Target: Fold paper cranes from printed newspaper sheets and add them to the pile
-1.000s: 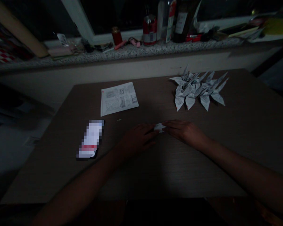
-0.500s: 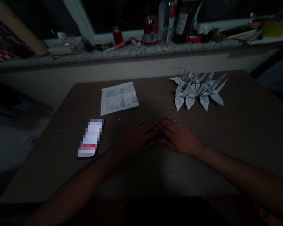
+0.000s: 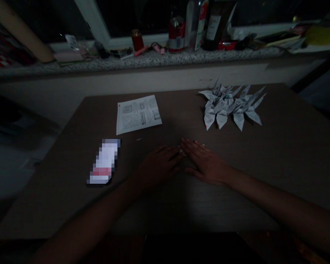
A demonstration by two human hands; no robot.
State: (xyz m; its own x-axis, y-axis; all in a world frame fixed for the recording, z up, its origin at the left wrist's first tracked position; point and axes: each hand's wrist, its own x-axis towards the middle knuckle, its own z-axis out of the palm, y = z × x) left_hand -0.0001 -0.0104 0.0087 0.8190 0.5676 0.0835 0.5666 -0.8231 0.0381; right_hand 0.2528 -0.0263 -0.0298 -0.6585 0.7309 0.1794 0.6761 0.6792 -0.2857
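Note:
My left hand (image 3: 162,165) lies palm down on the dark table (image 3: 159,214), its fingers stretched out towards the right. Facing it, my right hand (image 3: 207,161) is also flat, with fingers reaching inward so that the fingertips of both hands nearly meet. A small pale bit, perhaps paper (image 3: 183,151), shows between the fingertips; most of it is covered and its shape is unclear. Beyond the right hand sits a cluster of folded paper cranes (image 3: 233,106) made from printed paper. A printed paper sheet (image 3: 139,115) lies flat beyond the left hand.
A phone (image 3: 103,161) with a lit, blurred screen lies left of my left hand. Behind the table, a granite windowsill (image 3: 154,60) carries a red can (image 3: 176,35), a dark bottle (image 3: 213,29), a small red jar (image 3: 137,40) and other clutter. The room is dim.
Both hands have slid slightly towards me, staying flat on the table. A little more of the pale bit shows by the fingertips. The cranes, sheet and phone stay in place.

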